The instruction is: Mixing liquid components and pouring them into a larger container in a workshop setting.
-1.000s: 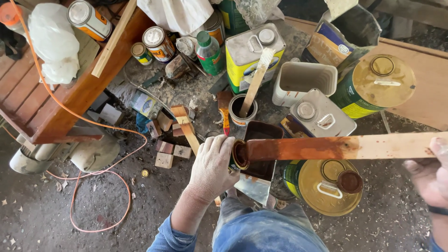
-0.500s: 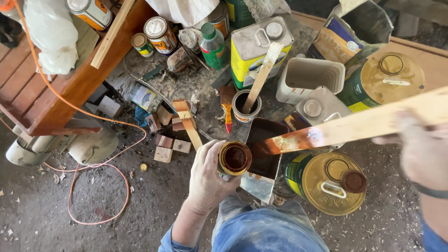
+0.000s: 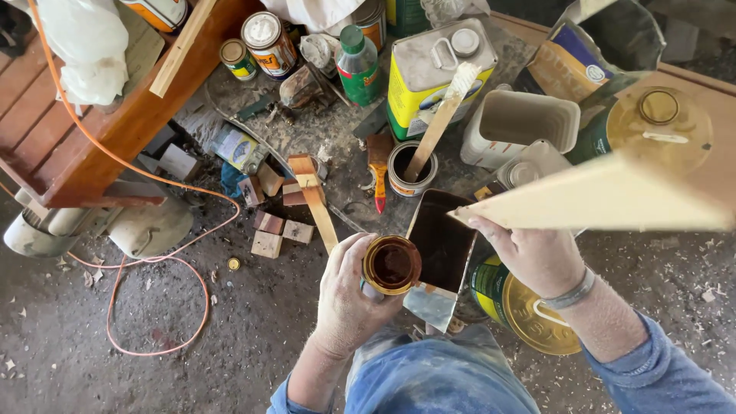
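plainly, the left hand [image 3: 349, 295] has its grip wrapped closed around a small round tin of dark brown stain [image 3: 392, 265], lid off, held upright just above the knees. just to the right of it, the right hand [image 3: 537, 257] is closed on the near end of a pale flat wooden board [image 3: 606, 198], which runs off to the right, blurred, with the face turned to the camera looking bare and unstained. between the two hands sits a rectangular metal tray holding dark stain [image 3: 438, 244], close under the board's near end. below the right wrist stands a large green-and-gold round can [image 3: 529, 307]. farther out from the left hand, a small open tin with a wooden stir stick [image 3: 414, 167] stands beside an orange-handled brush [image 3: 379, 165], with a yellow rectangular canister [image 3: 433, 73] and a white plastic tub [image 3: 523, 126] beyond. small wood blocks [image 3: 274, 234] and an orange cord [image 3: 153, 253] lie on the dusty floor to the left. as for progress, stain is ready in tin and tray, yet the visible board face shows no coat, so the staining of this face seems to lie ahead.
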